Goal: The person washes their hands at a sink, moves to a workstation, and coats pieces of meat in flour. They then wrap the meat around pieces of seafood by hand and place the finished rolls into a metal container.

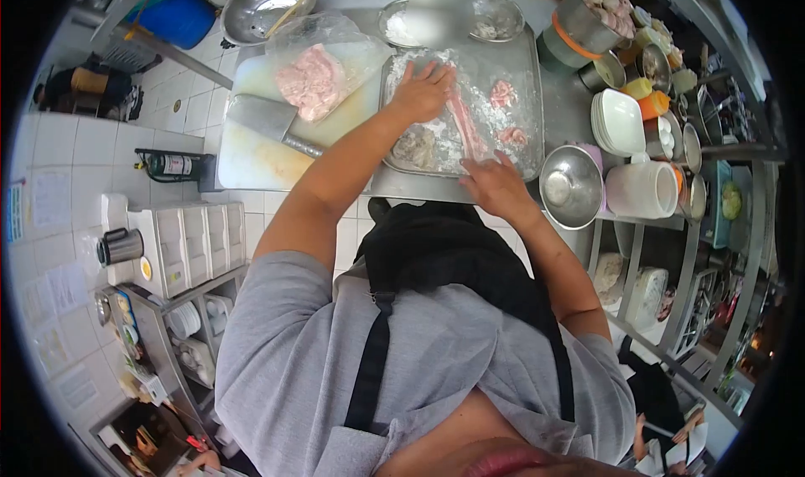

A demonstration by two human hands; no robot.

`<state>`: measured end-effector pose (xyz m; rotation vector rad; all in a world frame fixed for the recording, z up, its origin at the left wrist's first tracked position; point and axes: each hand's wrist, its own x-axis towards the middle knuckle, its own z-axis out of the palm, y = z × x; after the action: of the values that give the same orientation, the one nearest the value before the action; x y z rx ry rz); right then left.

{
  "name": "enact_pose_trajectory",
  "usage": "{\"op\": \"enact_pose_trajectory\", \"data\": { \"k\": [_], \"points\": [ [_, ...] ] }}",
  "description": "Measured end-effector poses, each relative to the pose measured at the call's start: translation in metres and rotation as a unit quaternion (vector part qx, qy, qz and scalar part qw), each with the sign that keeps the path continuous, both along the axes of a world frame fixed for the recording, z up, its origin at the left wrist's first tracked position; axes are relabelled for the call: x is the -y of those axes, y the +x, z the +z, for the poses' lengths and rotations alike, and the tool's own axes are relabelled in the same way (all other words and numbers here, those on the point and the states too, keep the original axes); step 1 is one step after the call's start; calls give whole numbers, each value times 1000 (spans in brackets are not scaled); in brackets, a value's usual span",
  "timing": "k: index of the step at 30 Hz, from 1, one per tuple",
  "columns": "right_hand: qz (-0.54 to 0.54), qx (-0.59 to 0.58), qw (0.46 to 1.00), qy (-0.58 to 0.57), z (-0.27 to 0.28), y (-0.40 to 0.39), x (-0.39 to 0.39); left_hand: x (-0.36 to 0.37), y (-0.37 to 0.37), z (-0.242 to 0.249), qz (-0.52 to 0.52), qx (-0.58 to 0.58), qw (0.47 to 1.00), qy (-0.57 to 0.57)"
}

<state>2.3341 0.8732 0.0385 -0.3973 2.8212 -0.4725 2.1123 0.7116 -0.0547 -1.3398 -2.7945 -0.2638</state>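
A long pale-pink strip of raw meat [464, 118] lies on a floured metal tray [524, 165]. My left hand [423, 93] rests flat at its upper end, fingers spread. Near the lower end is my right hand [496, 185], its fingers apart and at the tray's front edge; whether they touch the strip is hard to tell. Two small curled meat pieces, an upper piece [502, 93] and a lower piece [512, 135], sit to the right on the tray. A greyish floury lump [414, 147] lies at the tray's lower left.
Left of the tray, a cutting board [251, 160] carries a cleaver [264, 118] and ground meat [310, 83] on plastic. A steel bowl [572, 187], stacked white dishes [619, 121] and a plastic container [641, 189] stand at right. Another steel bowl [251, 11] is at the back left.
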Motion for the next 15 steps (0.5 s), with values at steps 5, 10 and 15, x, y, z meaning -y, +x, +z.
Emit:
{"op": "enact_pose_trajectory", "data": {
  "k": [5, 10, 15],
  "points": [
    [31, -209, 974, -83, -25, -55, 15, 50, 52, 33, 125, 4, 960, 249],
    [133, -180, 971, -80, -65, -91, 30, 90, 110, 47, 118, 44, 962, 242],
    [126, -159, 972, -117, -53, -92, 13, 90, 126, 44, 119, 42, 962, 241]
  ]
}}
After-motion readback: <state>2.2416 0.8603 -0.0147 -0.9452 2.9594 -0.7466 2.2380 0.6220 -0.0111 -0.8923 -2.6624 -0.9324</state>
